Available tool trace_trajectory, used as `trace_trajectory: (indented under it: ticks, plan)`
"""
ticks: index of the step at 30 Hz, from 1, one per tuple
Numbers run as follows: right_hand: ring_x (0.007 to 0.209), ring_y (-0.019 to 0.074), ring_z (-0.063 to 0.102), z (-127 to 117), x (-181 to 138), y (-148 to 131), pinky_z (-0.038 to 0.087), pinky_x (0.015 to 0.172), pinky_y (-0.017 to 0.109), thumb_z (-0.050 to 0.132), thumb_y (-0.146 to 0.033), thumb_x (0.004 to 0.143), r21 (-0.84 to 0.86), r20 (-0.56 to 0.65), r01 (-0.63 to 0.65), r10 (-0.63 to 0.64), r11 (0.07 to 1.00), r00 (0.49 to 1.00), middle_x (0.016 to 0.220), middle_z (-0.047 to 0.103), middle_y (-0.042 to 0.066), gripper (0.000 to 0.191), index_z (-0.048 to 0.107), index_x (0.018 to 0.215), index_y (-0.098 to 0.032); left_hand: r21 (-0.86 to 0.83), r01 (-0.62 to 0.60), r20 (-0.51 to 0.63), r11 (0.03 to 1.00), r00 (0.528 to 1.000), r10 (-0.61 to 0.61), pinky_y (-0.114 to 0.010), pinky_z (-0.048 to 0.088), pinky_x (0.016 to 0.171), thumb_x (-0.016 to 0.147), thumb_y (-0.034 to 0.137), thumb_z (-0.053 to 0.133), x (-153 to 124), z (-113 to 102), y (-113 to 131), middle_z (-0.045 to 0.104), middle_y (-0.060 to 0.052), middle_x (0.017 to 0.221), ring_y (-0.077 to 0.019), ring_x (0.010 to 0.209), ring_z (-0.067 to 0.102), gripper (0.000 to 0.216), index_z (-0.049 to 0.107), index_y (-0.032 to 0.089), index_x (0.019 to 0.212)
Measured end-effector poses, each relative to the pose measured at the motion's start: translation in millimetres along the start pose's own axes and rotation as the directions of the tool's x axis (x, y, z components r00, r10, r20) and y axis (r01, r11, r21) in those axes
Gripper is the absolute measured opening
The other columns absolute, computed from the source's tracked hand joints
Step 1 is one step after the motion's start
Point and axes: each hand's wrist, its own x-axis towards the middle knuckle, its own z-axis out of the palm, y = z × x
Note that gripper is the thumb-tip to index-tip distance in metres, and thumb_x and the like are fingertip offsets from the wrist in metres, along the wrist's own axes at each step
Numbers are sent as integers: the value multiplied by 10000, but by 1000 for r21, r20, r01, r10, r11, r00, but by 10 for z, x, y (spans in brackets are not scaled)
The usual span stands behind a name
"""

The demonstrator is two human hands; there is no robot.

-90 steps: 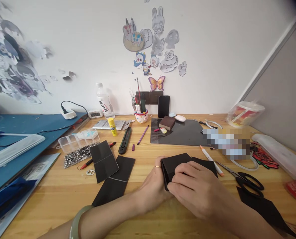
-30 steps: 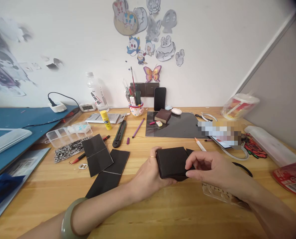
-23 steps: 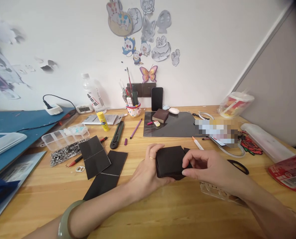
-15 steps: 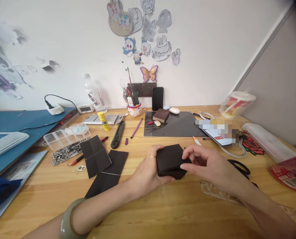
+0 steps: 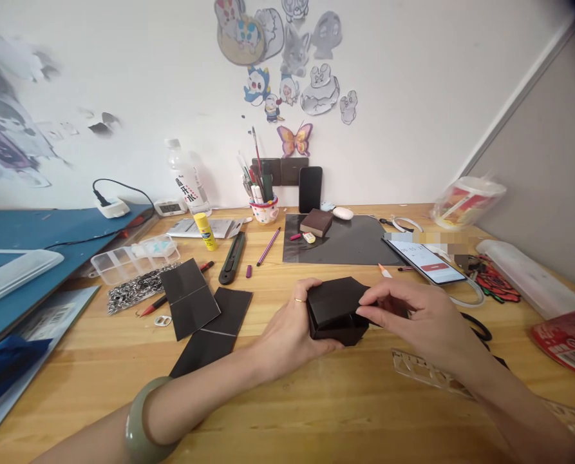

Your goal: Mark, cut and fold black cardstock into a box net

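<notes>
A small black paper box [image 5: 338,312] is held just above the wooden table, in the middle of the head view. My left hand [image 5: 294,319] grips its left side, thumb underneath and fingers around the back edge. With thumb and index finger, my right hand [image 5: 403,309] pinches the right corner of the box's top flap, which is lifted a little and leaves a dark gap above the front wall. Left of my left hand lie creased black cards [image 5: 190,299], partly overlapping.
A utility knife [image 5: 232,258], a glue stick [image 5: 205,232] and a purple pen [image 5: 268,246] lie or stand beyond the cards. A dark sheet [image 5: 345,248] carries a brown box [image 5: 316,222]. On the right are a phone [image 5: 427,261], scissors [image 5: 478,327] and a clear stencil ruler [image 5: 427,374].
The flap's right corner has been raised and the gap beneath it has widened. My right hand has moved slightly right with it. The whole view has shifted a little.
</notes>
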Motion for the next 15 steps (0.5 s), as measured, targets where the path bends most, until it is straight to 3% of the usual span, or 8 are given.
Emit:
trace_trajectory:
  ticks: [10, 15]
  plan:
    - [579, 150, 483, -20, 48, 132, 373, 522, 270, 616, -421, 728, 28, 23, -9, 9, 1000, 1000, 668, 589, -5, 185, 622, 688, -241, 3, -27, -19, 1000, 999, 27, -454, 433, 802, 565, 399, 741, 11, 28, -48, 517, -91, 1101, -284, 968, 538, 863, 220, 249, 1236]
    - [594, 152, 495, -7, 31, 76, 372, 516, 263, 617, -379, 735, 8, 64, 15, -15, 1000, 998, 659, 607, -7, 154, 621, 678, -236, 12, 2, -8, 1000, 1000, -2, -443, 440, 796, 565, 409, 739, 9, 2, -19, 521, -88, 1088, -276, 958, 542, 861, 220, 246, 1233]
